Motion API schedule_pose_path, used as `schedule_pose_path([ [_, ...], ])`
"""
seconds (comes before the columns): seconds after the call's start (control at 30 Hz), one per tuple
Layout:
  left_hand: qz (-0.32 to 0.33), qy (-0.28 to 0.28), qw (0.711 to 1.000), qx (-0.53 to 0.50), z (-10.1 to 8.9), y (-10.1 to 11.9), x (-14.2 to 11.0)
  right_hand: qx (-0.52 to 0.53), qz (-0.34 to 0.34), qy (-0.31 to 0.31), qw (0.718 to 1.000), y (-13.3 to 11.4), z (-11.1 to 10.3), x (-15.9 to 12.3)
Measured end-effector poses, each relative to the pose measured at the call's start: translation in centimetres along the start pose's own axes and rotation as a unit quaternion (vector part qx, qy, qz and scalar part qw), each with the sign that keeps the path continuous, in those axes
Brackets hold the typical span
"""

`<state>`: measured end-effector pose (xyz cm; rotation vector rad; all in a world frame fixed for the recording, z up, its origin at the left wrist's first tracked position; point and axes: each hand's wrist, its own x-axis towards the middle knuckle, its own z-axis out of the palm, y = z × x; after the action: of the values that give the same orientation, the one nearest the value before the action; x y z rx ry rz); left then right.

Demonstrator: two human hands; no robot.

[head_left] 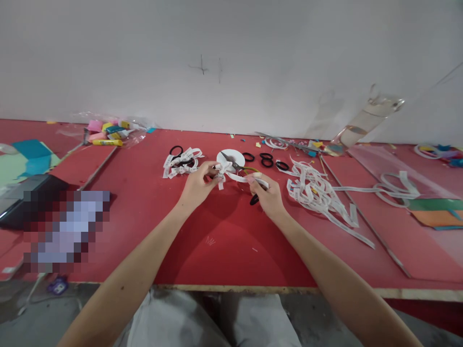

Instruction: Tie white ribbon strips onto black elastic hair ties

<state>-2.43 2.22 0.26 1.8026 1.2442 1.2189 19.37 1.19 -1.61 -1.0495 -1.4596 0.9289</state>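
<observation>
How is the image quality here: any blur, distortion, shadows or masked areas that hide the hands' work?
Head view: wide-angle bending at the edges, table edge curves; soft even light, faint arm shadows on the red top; left hand and right hand sharp enough on the white label strip; a pixelated block masks the left area.

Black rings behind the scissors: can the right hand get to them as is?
Probably not without letting go: the right hand is shut on the scissors and a white label strip. The black rings lie just beyond it on the red table, with nothing between.
</observation>
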Motion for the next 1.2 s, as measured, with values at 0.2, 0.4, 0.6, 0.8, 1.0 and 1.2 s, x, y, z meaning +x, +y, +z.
schedule_pose_path([
  [0.2, -0.044, -0.001, 0.998, -0.050, 0.0, -0.3, 0.3, 0.006, 0.014, 0.033, 0.999, -0.1, -0.1, 0.1],
  [0.4, -0.021, -0.034, 0.992, -0.116, 0.3, -0.5, 0.2, 0.031, 0.029, 0.053, 0.998, 0.2, -0.3, 0.4],
  [0.6, 0.018, -0.061, 0.986, -0.153, 0.4, 0.2, 0.1, 0.010, 0.050, -0.104, 0.993, -0.3, 0.4, 0.1],
  [0.8, 0.002, -0.076, 0.983, -0.168, 0.7, 0.1, -0.1, -0.042, 0.071, -0.223, 0.971, -0.4, 1.0, -0.7],
  [1.0, -0.023, -0.093, 0.975, -0.201, -0.1, 0.2, 0.1, -0.027, 0.037, -0.172, 0.984, -0.5, 0.5, -0.2],
  [1.2, -0.034, -0.138, 0.967, -0.209, -0.7, 0.6, -0.1, -0.023, 0.036, -0.136, 0.990, -0.6, -0.2, 0.3],
])
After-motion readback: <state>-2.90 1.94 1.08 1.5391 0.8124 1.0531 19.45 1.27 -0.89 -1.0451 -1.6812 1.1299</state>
